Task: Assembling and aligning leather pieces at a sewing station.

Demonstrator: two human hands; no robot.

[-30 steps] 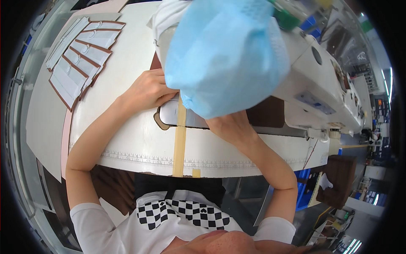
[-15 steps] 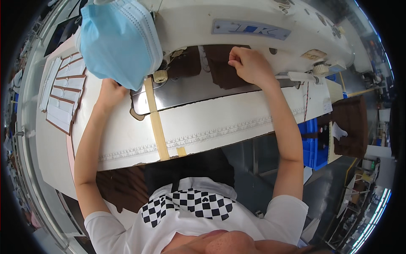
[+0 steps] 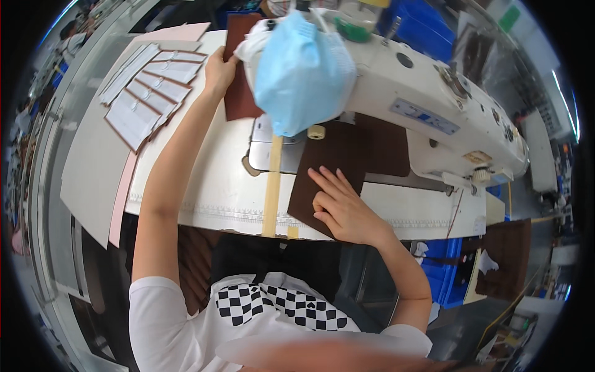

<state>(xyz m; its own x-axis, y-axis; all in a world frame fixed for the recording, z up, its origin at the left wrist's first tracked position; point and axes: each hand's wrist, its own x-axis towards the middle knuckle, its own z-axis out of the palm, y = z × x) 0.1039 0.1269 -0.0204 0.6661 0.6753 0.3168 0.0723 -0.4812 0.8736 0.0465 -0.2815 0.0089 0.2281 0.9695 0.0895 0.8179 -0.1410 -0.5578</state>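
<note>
Dark-brown piece (image 3: 330, 152) under the half-spread right hand (image 3: 348, 214); reddish-brown sheet (image 3: 240, 102) against left hand (image 3: 220, 75), pinch unclear.

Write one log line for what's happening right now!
Left hand: at edge of reddish-brown piece | Right hand: spread on dark brown panel | Sewing machine: blue face mask at left end

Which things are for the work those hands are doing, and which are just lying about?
Seem part of the job:
dark brown panel, under the right hand
reddish-brown panel, at the left hand
white sewing machine

Seem just about:
blue face mask, hanging on the machine
brown-edged white pieces, untouched
blue bin
</note>
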